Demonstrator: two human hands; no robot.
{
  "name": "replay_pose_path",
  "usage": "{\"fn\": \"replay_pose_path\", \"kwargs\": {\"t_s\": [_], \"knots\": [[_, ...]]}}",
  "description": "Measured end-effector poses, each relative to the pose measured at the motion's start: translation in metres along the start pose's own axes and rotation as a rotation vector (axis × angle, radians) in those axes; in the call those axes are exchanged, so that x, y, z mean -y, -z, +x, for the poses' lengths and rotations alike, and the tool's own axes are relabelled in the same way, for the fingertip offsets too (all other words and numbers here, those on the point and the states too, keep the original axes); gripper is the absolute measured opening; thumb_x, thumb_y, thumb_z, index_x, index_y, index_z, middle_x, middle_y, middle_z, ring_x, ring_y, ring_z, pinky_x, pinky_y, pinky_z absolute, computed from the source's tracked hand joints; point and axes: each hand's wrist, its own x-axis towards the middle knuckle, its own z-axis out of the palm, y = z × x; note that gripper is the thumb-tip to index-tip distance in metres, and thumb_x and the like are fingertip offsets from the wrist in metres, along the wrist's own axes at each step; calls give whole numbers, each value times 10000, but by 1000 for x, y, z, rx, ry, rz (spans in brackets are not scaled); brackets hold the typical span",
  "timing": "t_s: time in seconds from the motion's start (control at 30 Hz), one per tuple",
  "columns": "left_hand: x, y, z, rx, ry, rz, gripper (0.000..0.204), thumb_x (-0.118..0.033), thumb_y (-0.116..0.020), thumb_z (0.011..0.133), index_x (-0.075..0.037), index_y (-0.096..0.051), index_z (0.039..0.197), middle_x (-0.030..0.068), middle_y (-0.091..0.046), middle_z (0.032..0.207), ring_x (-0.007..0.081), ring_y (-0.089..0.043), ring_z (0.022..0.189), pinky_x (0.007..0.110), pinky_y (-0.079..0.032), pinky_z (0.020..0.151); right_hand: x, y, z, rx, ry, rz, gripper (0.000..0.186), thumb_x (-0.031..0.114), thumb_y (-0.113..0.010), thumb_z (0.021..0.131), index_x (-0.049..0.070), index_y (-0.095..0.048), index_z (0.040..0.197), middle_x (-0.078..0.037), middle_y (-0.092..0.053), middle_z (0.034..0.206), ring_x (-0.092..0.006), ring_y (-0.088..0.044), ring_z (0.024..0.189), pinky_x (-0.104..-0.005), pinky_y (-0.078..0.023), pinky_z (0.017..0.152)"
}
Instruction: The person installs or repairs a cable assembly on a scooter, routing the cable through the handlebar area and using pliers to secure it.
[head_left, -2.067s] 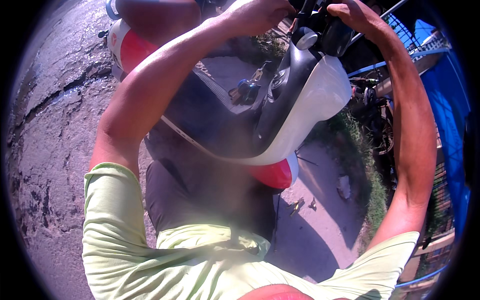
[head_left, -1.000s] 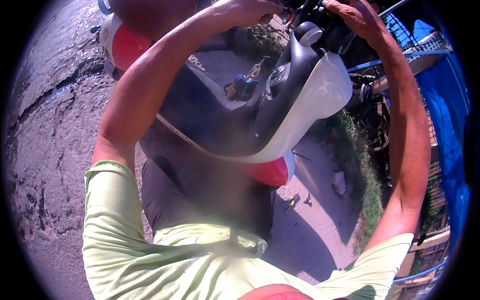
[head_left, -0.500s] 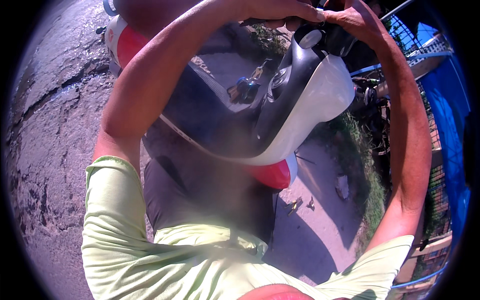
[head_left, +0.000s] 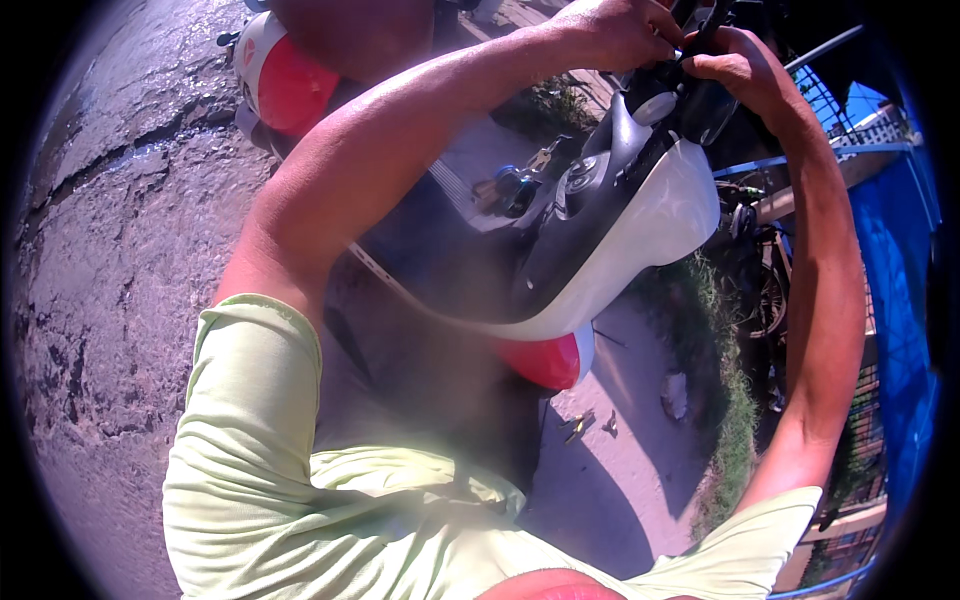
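Both arms reach forward to the handlebar area of a scooter with a white front panel and a dark inner panel. My left hand is at the top edge, its fingers bent and pinched together on a small part I cannot make out. Beside it, my right hand curls around a dark part of the handlebar, thumb toward the left fingertips. A round oval fitting sits just below the hands. Several small metal tools lie on the scooter's dark floor area.
Red and white bodywork shows at the upper left, another red piece below the panel. Small yellowish tools and a pale lump lie on the ground. Grass, a bicycle wheel and a blue tarp stand right.
Both hands have shifted slightly right and down in the picture along with the scooter, as the view moved. The left fingers now bend inward more, and the hands remain close together at the handlebar.
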Motion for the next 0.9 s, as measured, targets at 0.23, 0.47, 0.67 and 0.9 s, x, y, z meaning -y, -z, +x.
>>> {"fn": "replay_pose_path", "kwargs": {"t_s": [0.23,0.47,0.67,0.9], "knots": [[-12,-13,4,-85,25,-82,198,-214,-682,930,-67,-769,1030,154,-758,924,280,-738,810,432,-579,731,-11,3,-3,-65,-76,0,504,487,-578,934,60,-683,1180,-137,-685,1082,-265,-630,1105,-437,-457,1068],[-17,-16,1,-135,37,61,197,-206,-674,917,-50,-758,1004,169,-746,846,296,-736,775,442,-576,700,7,-22,-28,-251,150,511,362,263,-659,955,63,-620,1254,-101,-683,1133,-213,-651,1065,-361,-521,911],[-40,-5,0,0,41,45,223,-207,-649,921,-56,-770,1033,173,-755,863,304,-740,769,444,-575,695,27,-9,-20,-148,-35,498,207,60,-611,986,51,-680,1181,-59,-662,1123,-150,-627,964,-290,-517,771],[-46,3,13,34,89,155,237,-246,-654,918,-73,-789,1007,174,-759,877,321,-745,787,441,-576,698,-1,-13,-29,-286,324,292,279,78,-596,1003,60,-641,1278,-47,-642,1176,-133,-610,1005,-282,-505,801]]}}
